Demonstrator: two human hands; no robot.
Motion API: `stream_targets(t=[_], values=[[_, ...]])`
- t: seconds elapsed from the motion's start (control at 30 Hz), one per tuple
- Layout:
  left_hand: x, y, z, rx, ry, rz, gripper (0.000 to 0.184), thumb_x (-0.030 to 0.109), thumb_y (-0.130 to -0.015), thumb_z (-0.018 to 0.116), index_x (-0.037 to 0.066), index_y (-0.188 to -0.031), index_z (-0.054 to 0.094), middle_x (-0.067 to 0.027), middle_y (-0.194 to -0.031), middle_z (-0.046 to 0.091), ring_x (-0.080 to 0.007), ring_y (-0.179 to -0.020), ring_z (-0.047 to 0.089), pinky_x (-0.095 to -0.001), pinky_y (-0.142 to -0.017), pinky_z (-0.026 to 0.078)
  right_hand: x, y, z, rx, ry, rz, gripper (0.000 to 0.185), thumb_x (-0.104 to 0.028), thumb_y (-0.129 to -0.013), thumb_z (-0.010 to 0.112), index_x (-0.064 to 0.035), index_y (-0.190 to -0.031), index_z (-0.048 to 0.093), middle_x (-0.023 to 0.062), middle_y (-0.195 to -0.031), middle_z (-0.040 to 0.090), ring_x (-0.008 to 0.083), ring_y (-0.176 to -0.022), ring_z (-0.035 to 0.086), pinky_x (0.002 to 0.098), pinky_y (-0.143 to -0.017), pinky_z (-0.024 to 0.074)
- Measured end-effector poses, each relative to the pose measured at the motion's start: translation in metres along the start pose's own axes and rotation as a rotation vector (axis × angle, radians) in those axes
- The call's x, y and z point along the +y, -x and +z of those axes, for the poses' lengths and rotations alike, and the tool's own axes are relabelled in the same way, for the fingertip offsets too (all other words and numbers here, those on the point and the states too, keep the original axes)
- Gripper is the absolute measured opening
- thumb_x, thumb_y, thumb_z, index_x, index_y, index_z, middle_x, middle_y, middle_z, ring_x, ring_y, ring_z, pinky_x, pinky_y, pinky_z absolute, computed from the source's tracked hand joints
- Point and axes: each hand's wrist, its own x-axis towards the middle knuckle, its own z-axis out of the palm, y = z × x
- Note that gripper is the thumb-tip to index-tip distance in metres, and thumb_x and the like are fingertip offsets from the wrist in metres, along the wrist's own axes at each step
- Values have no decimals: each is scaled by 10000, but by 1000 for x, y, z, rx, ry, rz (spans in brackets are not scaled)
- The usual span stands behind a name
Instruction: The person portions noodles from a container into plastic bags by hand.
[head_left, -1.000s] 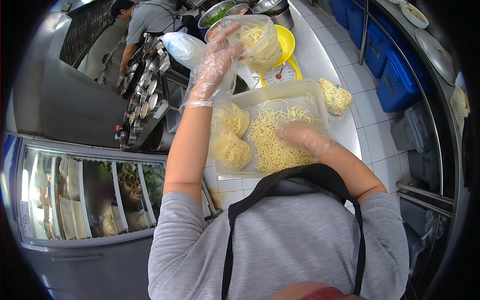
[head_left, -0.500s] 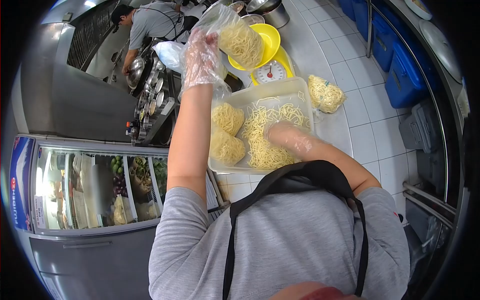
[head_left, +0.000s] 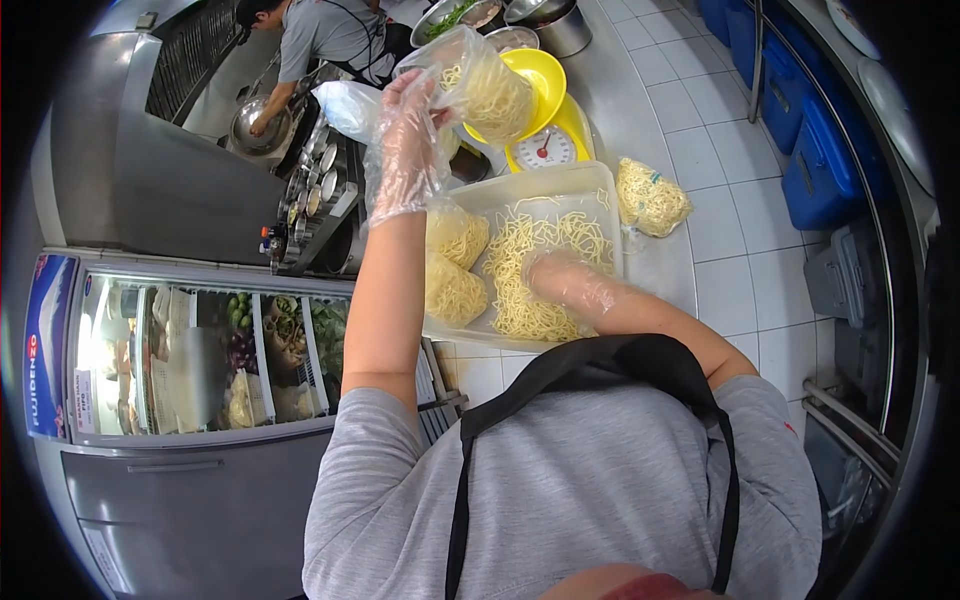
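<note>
My left hand (head_left: 408, 125), in a clear plastic glove, grips the top of a clear plastic bag of noodles (head_left: 498, 98). The bag hangs over a yellow bowl (head_left: 545, 82), which sits on a yellow dial scale (head_left: 546, 150). My gloved right hand (head_left: 560, 280) reaches into loose yellow noodles (head_left: 530, 310) in a translucent plastic tub (head_left: 600, 190); its fingers are hidden among them. Two filled noodle bags (head_left: 455, 290) lie in the tub's left side.
Right of the tub, another bag of noodles (head_left: 652, 198) rests on the steel counter (head_left: 665, 270). At upper left a co-worker (head_left: 335, 45) handles a metal wok (head_left: 262, 125). Small metal containers (head_left: 320, 180) line the station. A glass-front fridge (head_left: 210, 350) stands at left, blue bins (head_left: 820, 160) at right.
The whole view has shifted slightly. My left hand has turned a little, still gripping the bag. My right hand stays in the noodles. The co-worker's wok has moved left.
</note>
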Motion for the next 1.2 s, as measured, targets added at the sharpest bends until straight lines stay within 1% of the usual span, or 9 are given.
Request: stream_targets(t=[0.13, 0.23, 0.6, 0.67, 0.7, 0.8, 0.83, 1.0, 1.2], values=[[-4, 9, 1, -109, -117, 38, 305, 195, -856, 640, 98, -1105, 495, -72, -1054, 578, -154, -831, 592, -288, -698, 520, -3, -5, 1, -120, 21, 69, 232, -144, -759, 655, -22, -955, 649, 178, -983, 651, 323, -929, 627, 391, -802, 492], [-5, 15, 12, -203, -174, 175, 369, 137, -831, 659, 91, -1166, 511, -105, -1199, 518, -187, -935, 591, -294, -717, 519, -1, -7, 14, 198, -62, 25, 181, -20, -650, 666, -19, -831, 670, 178, -823, 648, 331, -832, 642, 397, -745, 509], [4, -6, 0, -364, -261, 236, 427, 109, -825, 651, 99, -1235, 532, -87, -1193, 550, -167, -857, 613, -306, -757, 515, -25, 4, -62, 223, -311, -6, 147, -145, -770, 686, -78, -841, 576, 110, -834, 586, 282, -839, 577, 392, -730, 448], [-5, -24, -9, -420, -505, 416, 457, 104, -814, 657, 110, -1255, 540, -73, -1204, 551, -168, -859, 609, -303, -752, 515, -27, 14, -79, 240, -424, 11, 180, -169, -764, 698, -85, -876, 585, 110, -855, 598, 281, -862, 582, 395, -748, 450], [0, -21, -7, -448, -368, 291, 517, 119, -709, 651, 157, -1219, 580, -143, -1161, 558, -214, -979, 591, -325, -866, 472, -29, 16, -86, 255, -547, 17, 217, -193, -757, 709, -93, -911, 593, 111, -875, 611, 281, -886, 587, 398, -765, 453], [-3, -28, -13, -377, -652, 679, 443, 62, -728, 623, 64, -1168, 570, -135, -1019, 613, -264, -969, 562, -357, -846, 443, -30, -2, -112, -151, -126, 371, 346, -244, -739, 731, -95, -1020, 595, 136, -990, 617, 295, -972, 582, 417, -826, 454], [3, -25, -18, -452, -615, 518, 562, 165, -690, 657, 197, -1243, 562, -156, -1188, 585, -314, -1166, 487, -397, -983, 358, -22, -17, -105, -154, -118, 378, 346, -244, -739, 731, -95, -1020, 595, 136, -990, 617, 295, -972, 582, 417, -825, 454], [12, -13, -21, -406, -915, 499, 552, 259, -683, 642, 224, -1231, 576, -164, -1214, 566, -338, -1166, 476, -426, -1007, 321, -9, -74, -32, 95, 66, 249, 445, -294, -766, 692, -124, -1158, 568, 123, -1173, 569, 306, -1095, 544, 414, -916, 450], [0, -30, -28, -314, -949, 704, 554, 260, -687, 616, 238, -1239, 570, -158, -1234, 554, -333, -1180, 470, -428, -1021, 314, -10, -75, -17, -135, 268, 463, 200, -182, -801, 621, -116, -989, 630, 115, -1043, 615, 318, -987, 586, 412, -856, 470]])
